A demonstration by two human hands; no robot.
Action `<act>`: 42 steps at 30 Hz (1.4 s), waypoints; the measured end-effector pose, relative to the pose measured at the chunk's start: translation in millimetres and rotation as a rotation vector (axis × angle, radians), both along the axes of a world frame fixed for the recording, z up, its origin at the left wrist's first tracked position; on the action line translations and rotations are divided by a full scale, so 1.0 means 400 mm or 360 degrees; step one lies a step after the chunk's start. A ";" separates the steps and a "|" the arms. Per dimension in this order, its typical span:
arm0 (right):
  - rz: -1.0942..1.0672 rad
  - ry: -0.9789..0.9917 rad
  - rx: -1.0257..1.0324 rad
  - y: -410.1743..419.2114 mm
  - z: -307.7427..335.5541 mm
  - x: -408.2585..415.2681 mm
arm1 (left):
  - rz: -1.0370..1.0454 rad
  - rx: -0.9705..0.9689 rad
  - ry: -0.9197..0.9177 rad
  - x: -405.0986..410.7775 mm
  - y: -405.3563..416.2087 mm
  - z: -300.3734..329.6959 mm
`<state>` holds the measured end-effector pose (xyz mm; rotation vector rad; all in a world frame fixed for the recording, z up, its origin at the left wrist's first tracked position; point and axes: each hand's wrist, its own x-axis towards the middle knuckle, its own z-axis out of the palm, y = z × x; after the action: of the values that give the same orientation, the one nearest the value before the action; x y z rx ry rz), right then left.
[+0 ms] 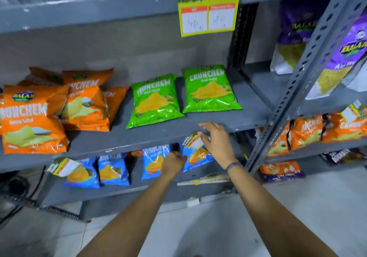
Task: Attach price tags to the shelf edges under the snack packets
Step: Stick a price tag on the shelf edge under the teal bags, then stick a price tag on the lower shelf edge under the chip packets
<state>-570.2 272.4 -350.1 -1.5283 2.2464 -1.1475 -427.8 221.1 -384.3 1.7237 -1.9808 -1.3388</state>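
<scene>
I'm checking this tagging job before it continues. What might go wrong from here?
The price tag under the green Crunchem packets sits tilted at the shelf edge, with only the right hand at it; it may stick crooked or drop. The left hand reaches in beside the blue packets below and might nudge them.

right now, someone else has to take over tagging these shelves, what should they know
Right hand: fingers spread, pressing a price tag against the front edge of the middle shelf, below the green packets.
Left hand: closed, just under that edge in front of the blue packets; whether it holds anything cannot be told.
Done: a second tag hangs on the same edge further left, below the orange packets; a big tag is on the top shelf edge.
Left: check that the tag under the right hand stays, then any edges that lack tags.
</scene>
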 end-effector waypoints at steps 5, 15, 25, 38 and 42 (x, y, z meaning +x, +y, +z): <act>0.0084 0.0259 0.0290 -0.061 -0.044 0.012 | 0.0034 0.0069 0.0079 -0.040 -0.059 -0.011; 0.0029 0.0067 0.0513 -0.140 -0.016 -0.024 | -0.0084 -0.0114 0.0139 -0.038 -0.095 -0.021; 0.0329 0.0248 0.0487 -0.085 -0.035 -0.059 | -0.0544 -0.0840 -0.0626 0.012 -0.120 0.004; 0.0261 0.0908 0.0643 -0.103 -0.056 -0.027 | -0.0800 -0.1071 -0.1112 -0.034 -0.146 0.011; 0.0263 0.0544 0.0492 -0.103 -0.046 -0.052 | -0.0811 -0.1147 -0.1087 -0.026 -0.158 0.032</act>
<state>-591.0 231.4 -368.6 -1.8392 2.3062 -0.4937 -438.3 157.7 -371.7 1.4410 -2.8918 0.0337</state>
